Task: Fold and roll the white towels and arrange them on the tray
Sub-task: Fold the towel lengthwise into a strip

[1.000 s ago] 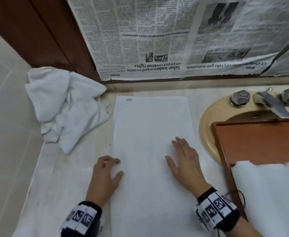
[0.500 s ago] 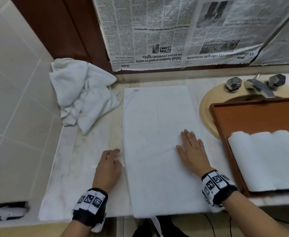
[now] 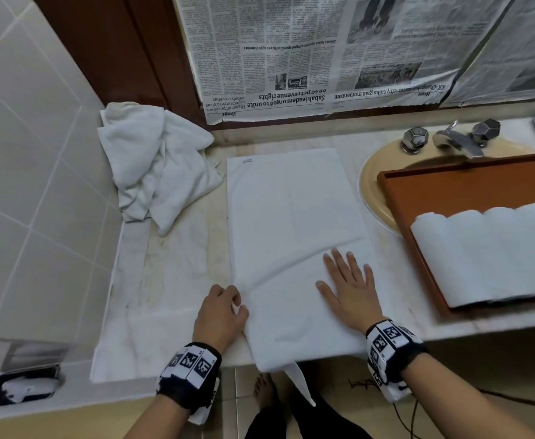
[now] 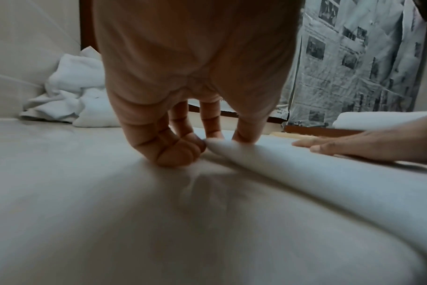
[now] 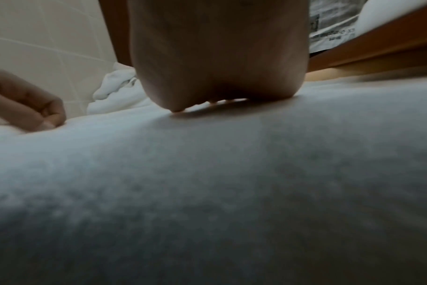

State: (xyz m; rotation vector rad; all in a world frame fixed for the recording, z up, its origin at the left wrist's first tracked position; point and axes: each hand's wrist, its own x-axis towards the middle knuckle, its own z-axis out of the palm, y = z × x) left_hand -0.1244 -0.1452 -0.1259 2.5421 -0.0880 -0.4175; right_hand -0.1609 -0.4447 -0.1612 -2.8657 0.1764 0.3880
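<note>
Left hand [image 3: 220,315] pinching the left edge of the flat white rectangular towel [image 3: 294,217] between thumb and curled fingers [image 4: 176,150], lifting a soft fold off the pale marble surface [image 3: 177,267]. Right hand [image 3: 350,291] spread flat, palm down, pressing on the near right part of the same towel, five fingers straight. Two wrists, each wrapped in a black band with square black-and-white markers.

One flat towel lying lengthwise on the surface between the hands, small label at its far left corner, near end hanging over the front edge. One diagonal crease running from the pinched edge toward the right hand.

To the left, against the tiled wall, one crumpled heap of white towels [image 3: 158,166]; number in the heap impossible to tell. To the right, one brown rectangular wooden tray [image 3: 468,185] resting over a beige round sink basin [image 3: 370,185], carrying a row of rolled white towels [image 3: 487,251] side by side; at least four rolls in view, the row cut off by the picture edge.

Behind the basin, one metal tap [image 3: 456,142] with two faceted knobs. On the back wall, sheets of upside-down newspaper [image 3: 323,55].
</note>
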